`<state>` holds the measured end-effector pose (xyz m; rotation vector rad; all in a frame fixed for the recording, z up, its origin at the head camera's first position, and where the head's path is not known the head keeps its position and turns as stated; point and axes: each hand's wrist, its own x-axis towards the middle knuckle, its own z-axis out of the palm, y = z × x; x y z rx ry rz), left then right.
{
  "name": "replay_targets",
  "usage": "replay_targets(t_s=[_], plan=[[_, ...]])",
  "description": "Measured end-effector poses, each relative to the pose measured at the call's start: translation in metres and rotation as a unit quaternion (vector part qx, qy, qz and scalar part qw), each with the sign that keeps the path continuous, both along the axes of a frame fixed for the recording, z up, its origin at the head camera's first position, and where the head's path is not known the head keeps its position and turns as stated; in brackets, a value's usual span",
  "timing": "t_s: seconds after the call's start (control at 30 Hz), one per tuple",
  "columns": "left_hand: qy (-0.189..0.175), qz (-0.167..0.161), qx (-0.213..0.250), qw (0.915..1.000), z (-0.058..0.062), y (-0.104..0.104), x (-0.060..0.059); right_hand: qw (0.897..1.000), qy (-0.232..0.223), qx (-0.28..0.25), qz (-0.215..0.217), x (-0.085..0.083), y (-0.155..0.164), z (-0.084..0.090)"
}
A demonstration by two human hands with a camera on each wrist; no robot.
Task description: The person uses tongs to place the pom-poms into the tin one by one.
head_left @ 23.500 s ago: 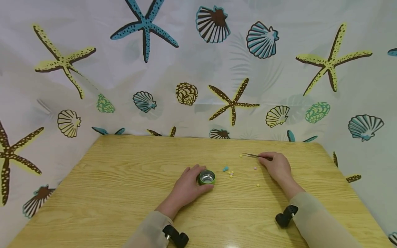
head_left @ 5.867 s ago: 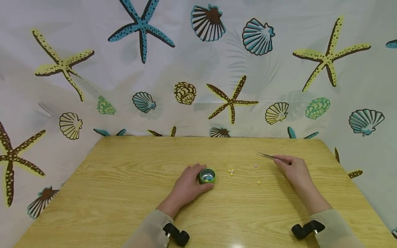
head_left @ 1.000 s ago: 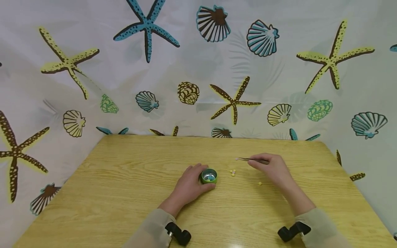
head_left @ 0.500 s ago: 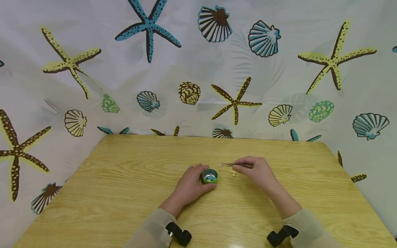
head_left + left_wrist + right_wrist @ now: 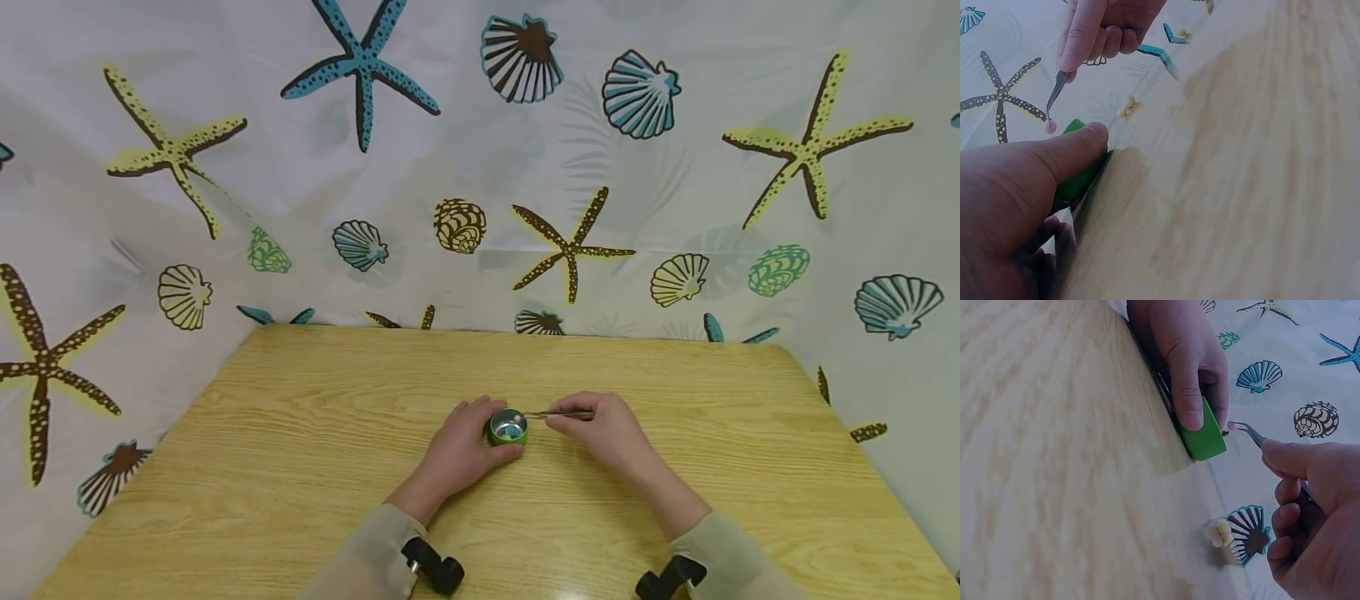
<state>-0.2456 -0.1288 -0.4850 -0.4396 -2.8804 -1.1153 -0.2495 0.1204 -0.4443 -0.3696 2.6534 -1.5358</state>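
Note:
A small round tin, green outside and silvery inside (image 5: pixel 510 442), stands on the table with my left hand (image 5: pixel 459 443) curled round its left side. Blue and yellow beads (image 5: pixel 512 432) lie inside it. From the right, my right hand (image 5: pixel 606 427) pinches bent-tipped tweezers (image 5: pixel 542 414). A pink bead (image 5: pixel 1050 126) is held at their tips, right over the tin's rim in the head view. In the right wrist view the tips (image 5: pixel 1235 425) point at the tin's mouth. A few yellow beads (image 5: pixel 1127 107) sit beside the tin, hidden behind my right hand in the head view.
The light wooden table (image 5: pixel 337 500) runs up to a white cloth (image 5: pixel 420 283) printed with starfish and shells. Other yellow beads (image 5: pixel 1184 33) show farther off in the left wrist view, past my right hand.
Blue beads that lay on the table are in the tin. The pink bead was picked up, and the tweezers carried it left to the tin in the last second. My left hand stays.

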Motion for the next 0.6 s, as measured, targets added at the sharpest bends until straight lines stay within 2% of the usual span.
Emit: replay_targets(t_s=[0.43, 0.6], plan=[[0.004, -0.002, -0.001, 1.0, 0.0004, 0.0002, 0.0, 1.0, -0.001, 0.009, -0.007, 0.0014, -0.0009, -0.001], [0.005, 0.0, -0.001, 1.0, -0.0009, 0.0001, -0.0002, 1.0, 0.002, 0.015, -0.023, 0.002, 0.0035, 0.0029]])
